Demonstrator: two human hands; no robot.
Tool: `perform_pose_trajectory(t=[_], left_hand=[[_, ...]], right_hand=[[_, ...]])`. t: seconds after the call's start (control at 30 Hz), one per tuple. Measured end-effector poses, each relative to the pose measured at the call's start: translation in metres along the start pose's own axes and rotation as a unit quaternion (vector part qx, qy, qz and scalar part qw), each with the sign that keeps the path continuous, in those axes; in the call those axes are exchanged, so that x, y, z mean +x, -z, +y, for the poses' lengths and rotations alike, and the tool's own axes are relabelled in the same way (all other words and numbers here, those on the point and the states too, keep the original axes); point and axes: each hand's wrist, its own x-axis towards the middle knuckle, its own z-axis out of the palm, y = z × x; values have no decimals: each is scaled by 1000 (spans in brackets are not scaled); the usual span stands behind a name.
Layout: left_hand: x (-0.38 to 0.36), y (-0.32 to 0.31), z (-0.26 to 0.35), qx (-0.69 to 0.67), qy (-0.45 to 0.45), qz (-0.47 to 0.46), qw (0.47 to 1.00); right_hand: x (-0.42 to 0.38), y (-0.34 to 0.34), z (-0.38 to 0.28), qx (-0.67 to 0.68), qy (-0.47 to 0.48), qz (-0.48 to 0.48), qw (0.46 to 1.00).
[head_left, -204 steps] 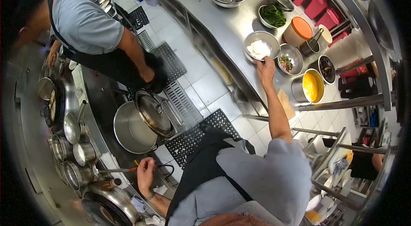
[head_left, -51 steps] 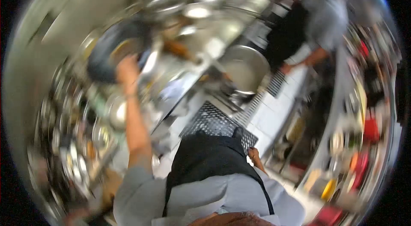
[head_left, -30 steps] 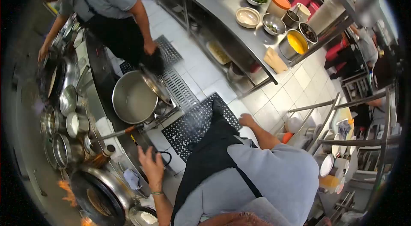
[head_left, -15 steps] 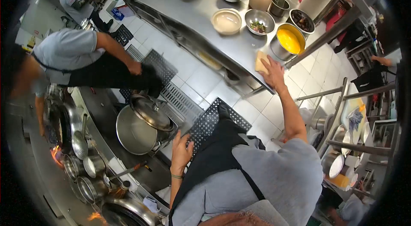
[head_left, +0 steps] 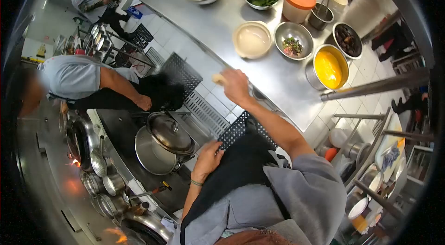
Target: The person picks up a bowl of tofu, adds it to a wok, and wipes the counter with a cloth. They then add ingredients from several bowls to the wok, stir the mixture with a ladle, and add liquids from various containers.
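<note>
Wiping along the steel counter (head_left: 273, 78) edge with the right hand (head_left: 235, 86) closed around a yellow cloth (head_left: 218, 78), just short of the beige bowl (head_left: 251, 40); best kept flat, clear of the bowls. Left hand (head_left: 209, 156) loosely curled against the black apron (head_left: 241, 170), holding nothing.

Tan cloth (head_left: 218, 78) bunched at the steel counter's (head_left: 278, 78) edge

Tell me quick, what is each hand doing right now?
Left hand: fingers spread open, resting on the black apron, holding nothing.
Right hand: fingers closed on a small tan cloth at the steel counter edge.
</note>
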Motion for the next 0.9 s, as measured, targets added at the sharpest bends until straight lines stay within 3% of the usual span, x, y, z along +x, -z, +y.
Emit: perform_pose_trajectory(t=[0.13, 0.27, 0.37, 0.47, 0.57, 0.63, 0.7, 0.77, 0.83, 0.9], left_hand=[[2, 16, 9, -17, 55, -4, 998], [-9, 27, 0, -10, 108, -17, 994], [-21, 21, -30, -23, 86, 26, 996], [-20, 27, -48, -73, 146, 9, 986], [-10, 42, -66, -76, 154, 8, 985], [-2, 53, -81, -61, 127, 33, 990], [2, 69, -94, -48, 118, 52, 990], [5, 90, -102, -41, 124, 71, 989], [3, 106, -118, -32, 111, 91, 989], [-5, 121, -126, -6, 127, 96, 987]], right_hand=[[72, -15, -7, -58, 68, 100, 991], [104, -43, 22, -159, 23, 123, 979], [82, -55, -3, -66, -59, 8, 996], [82, -38, -43, 163, -125, -97, 974], [142, -43, -21, 172, -128, -29, 976], [208, -44, 9, -14, -95, 99, 990], [264, -29, 40, -196, -139, 126, 963], [290, -4, 54, -207, -214, 123, 947], [340, -69, 228, -150, -348, 139, 915], [292, -48, 147, -358, -245, 154, 888]])
